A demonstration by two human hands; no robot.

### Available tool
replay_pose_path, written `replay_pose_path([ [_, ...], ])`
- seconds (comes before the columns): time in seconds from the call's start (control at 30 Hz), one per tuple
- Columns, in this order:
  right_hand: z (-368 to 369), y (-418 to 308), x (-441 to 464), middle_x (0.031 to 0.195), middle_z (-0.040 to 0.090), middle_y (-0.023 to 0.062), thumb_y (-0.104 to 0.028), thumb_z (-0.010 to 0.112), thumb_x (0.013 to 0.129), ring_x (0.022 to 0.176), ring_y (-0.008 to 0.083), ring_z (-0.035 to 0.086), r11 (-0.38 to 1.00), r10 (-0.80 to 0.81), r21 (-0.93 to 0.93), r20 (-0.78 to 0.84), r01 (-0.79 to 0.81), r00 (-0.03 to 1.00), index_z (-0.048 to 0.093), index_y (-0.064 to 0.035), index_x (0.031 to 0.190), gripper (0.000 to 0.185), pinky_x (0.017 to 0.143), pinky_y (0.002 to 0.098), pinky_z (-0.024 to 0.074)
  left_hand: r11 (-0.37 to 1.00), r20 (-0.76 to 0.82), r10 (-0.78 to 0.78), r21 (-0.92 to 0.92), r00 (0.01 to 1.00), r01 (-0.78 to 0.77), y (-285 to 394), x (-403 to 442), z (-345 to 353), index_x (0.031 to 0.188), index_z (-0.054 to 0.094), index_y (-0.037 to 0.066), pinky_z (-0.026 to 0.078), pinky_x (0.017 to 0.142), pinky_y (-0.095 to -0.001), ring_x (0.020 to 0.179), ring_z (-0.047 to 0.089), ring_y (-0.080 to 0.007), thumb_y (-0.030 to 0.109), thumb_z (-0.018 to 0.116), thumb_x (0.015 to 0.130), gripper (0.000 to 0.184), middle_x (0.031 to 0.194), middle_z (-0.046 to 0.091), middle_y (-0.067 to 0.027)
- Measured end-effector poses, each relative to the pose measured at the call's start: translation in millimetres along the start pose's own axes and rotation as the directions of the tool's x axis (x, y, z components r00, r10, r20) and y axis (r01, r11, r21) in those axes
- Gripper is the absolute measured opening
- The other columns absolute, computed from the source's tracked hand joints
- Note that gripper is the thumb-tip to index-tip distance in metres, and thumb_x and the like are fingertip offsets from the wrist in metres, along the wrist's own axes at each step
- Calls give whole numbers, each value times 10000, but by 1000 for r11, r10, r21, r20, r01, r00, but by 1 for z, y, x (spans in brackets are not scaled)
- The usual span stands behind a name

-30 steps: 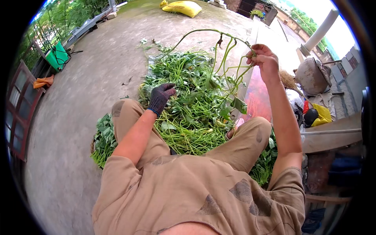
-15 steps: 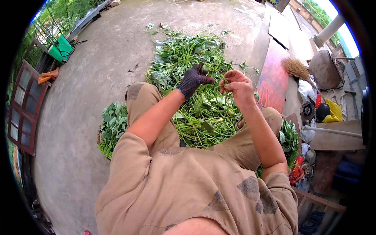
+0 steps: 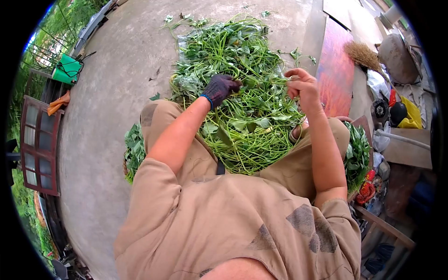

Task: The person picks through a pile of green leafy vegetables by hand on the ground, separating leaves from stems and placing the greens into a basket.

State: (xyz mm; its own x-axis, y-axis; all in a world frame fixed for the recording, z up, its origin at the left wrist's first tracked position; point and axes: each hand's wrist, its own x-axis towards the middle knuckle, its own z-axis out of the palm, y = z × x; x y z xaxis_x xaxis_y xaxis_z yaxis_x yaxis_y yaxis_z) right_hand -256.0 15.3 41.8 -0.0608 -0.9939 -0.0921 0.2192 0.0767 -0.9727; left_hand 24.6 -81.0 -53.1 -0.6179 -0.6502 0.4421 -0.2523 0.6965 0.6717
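Hanging apart over a heap of leafy green stems (image 3: pixel 254 100), the gloved left hand (image 3: pixel 224 88) and bare right hand (image 3: pixel 304 88) both bend their fingers; whether either grips a stem cannot be told. Tangling below the hands could make tugged stems snag or tear.

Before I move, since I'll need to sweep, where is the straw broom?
In the head view, the straw broom is at upper right, between the reddish board and the rounded brown object.
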Motion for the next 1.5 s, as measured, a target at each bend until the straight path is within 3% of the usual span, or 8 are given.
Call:
replay_pose_path([
  [0.07, -29, -14, -1, 567, 478, 11, 35, 577, 803, 457, 91, 436, 998, -53, 39, -119, 58, 991, 610, 42, 971, 171, 445, 251, 394, 316, 180, -859, -552, 480, 772, 16, 8, -26, 873, 688, 78, 317, 372, -269, 398, 414, -97, 254, 689, 844, 178, 537, 504, 12],
  [0.17, -84, -20, -2, 613, 507, 26, 33, 549, 815, 493, 108, 469, 962, -162, 152, -357, 228, 920, 612, 50, 988, 185, 478, 261, 424, 286, 219, -843, -590, 491, 755, 4, 6, -52, 955, 663, 44, 355, 351, -277, 404, 431, -103, 306, 634, 892, 271, 539, 478, 24],
  [0.4, -24, 5, 2, 671, 574, 15, -81, 596, 854, 573, 112, 567, 999, 47, -3, -136, -48, 990, 648, 13, 991, 174, 551, 234, 443, -119, 653, -364, -740, 664, 662, 55, 9, -15, 1246, 537, 83, 430, 407, -276, 450, 462, -122, 291, 570, 940, 371, 614, 484, 11],
  [0.57, 12, 36, 8, 674, 547, -34, -97, 666, 822, 583, 57, 522, 984, 20, -174, -79, -33, 997, 672, -39, 946, 137, 557, 203, 409, 214, 634, -445, -611, 632, 763, 83, 15, -7, 1355, 472, 112, 383, 425, -241, 475, 451, -93, 118, 683, 751, 639, 665, 485, 20],
  [1.1, 60, 57, 5, 852, 563, 46, -237, 736, 713, 758, 280, 616, 382, -302, -843, 274, 380, 913, 627, -158, 848, 191, 652, 397, 488, 349, 710, -537, -304, 455, 886, 99, 24, -6, 793, 637, 63, 376, 420, -253, 450, 502, -112, 160, 630, 785, 98, 602, 575, -28],
  [1.17, 57, 61, 7, 785, 592, 51, -250, 709, 748, 710, 282, 612, 409, -313, -839, 241, 360, 919, 646, -157, 853, 154, 631, 380, 485, 930, 421, -59, -305, 905, 203, 59, 12, 13, 825, 640, 61, 369, 420, -248, 453, 498, -106, 160, 610, 800, 106, 632, 582, -24],
  [1.33, 33, 60, 21, 581, 535, -19, -188, 609, 888, 485, 74, 512, 880, -163, -466, -127, 86, 978, 646, -41, 872, 152, 444, 222, 369, 214, 747, -461, -431, 479, 877, 83, 25, -8, 1004, 655, 58, 413, 451, -250, 472, 501, -101, 183, 589, 879, 189, 707, 612, -10],
  [1.5, 8, 22, 21, 600, 509, 2, -170, 590, 902, 465, 108, 487, 993, 48, -94, -261, -74, 964, 604, -21, 989, 174, 420, 240, 335, 38, 530, -676, -670, 513, 742, 77, 18, 0, 1109, 656, 66, 355, 361, -259, 403, 432, -92, 174, 633, 872, 261, 606, 545, 9],
])
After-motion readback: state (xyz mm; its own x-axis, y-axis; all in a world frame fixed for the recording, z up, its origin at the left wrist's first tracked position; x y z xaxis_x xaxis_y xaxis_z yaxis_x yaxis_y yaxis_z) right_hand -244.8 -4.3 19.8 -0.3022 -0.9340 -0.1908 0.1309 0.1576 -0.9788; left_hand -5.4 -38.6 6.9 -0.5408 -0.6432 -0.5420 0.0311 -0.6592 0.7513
